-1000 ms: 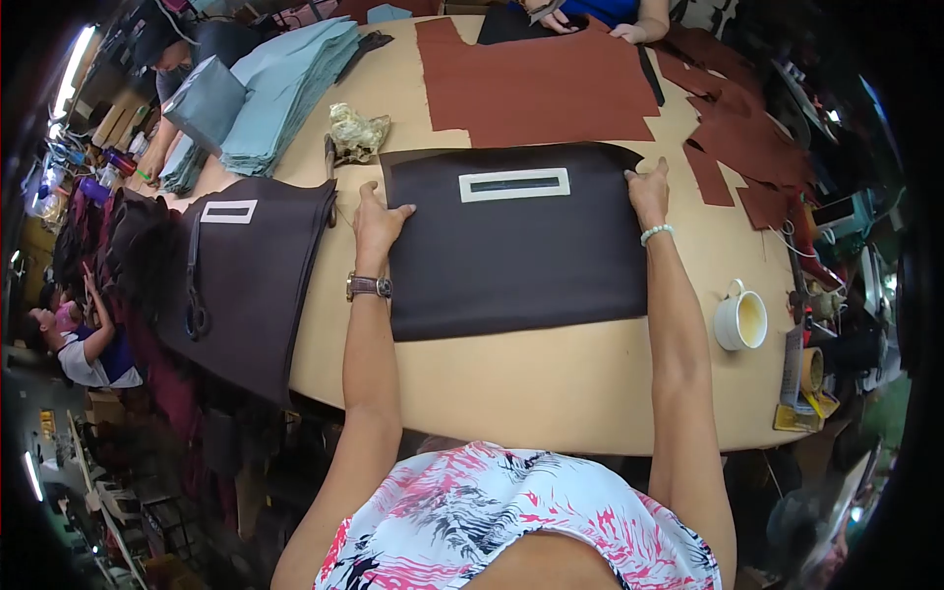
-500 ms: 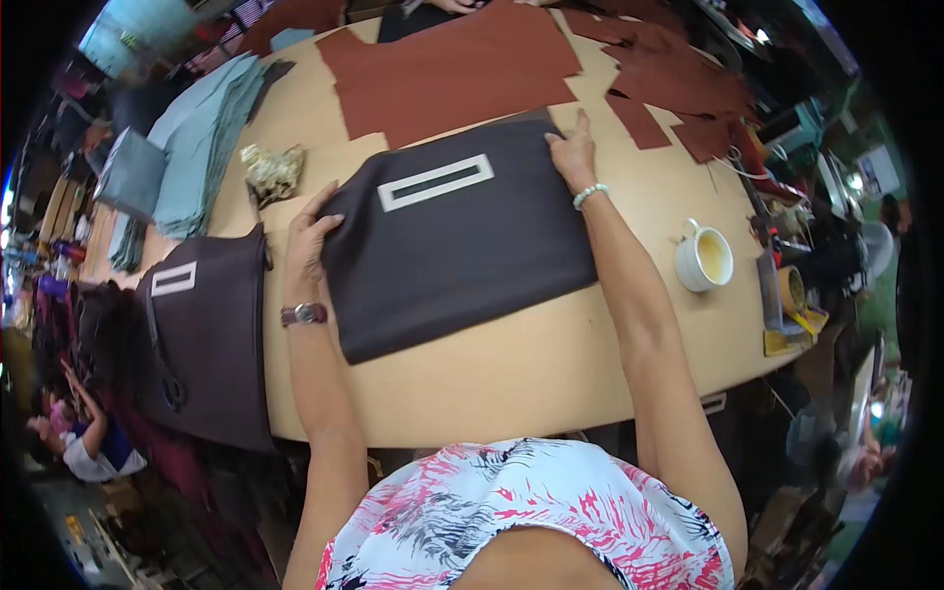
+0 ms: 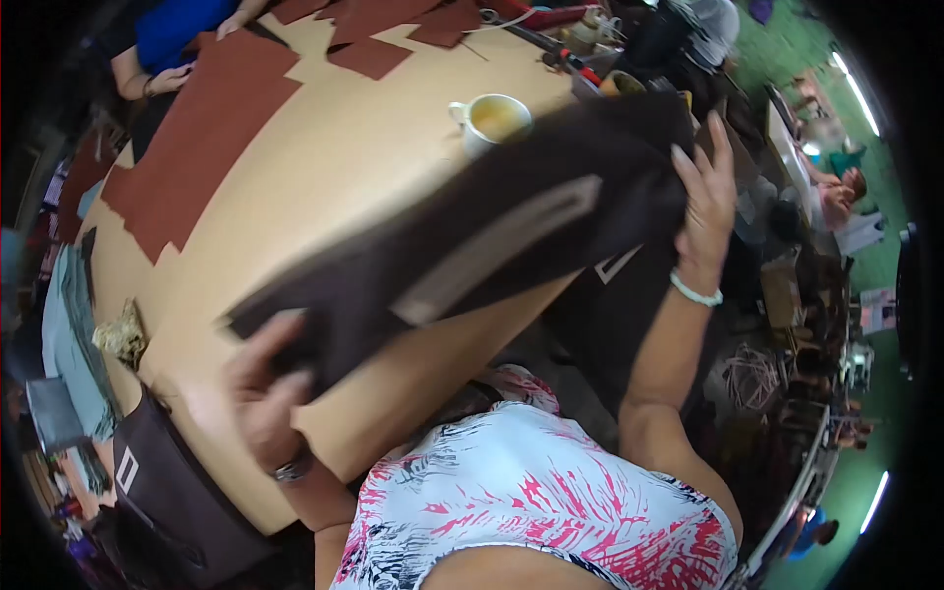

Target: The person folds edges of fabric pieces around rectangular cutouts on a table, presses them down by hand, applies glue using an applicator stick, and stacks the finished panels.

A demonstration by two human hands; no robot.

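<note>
A dark brown leather panel with a pale-framed slot is lifted above the table, tilted and blurred by motion. My left hand grips its lower left end, fingers smeared. At the upper right end, my right hand holds the panel's edge with fingers extended along it; its thumb is partly hidden. Behind the panel stands a white cup with yellowish contents. To my right, below the raised panel, hangs another dark panel with a pale-framed slot.
Reddish-brown leather pieces lie across the table. A co-worker's hands are at the far left. Folded grey-green material, a crumpled gold-coloured bundle and a dark panel lie along the left side.
The panel has come up off the table and swung right, held by both hands. My view has turned right, bringing the co-worker's blue top and the hanging panel into sight.
</note>
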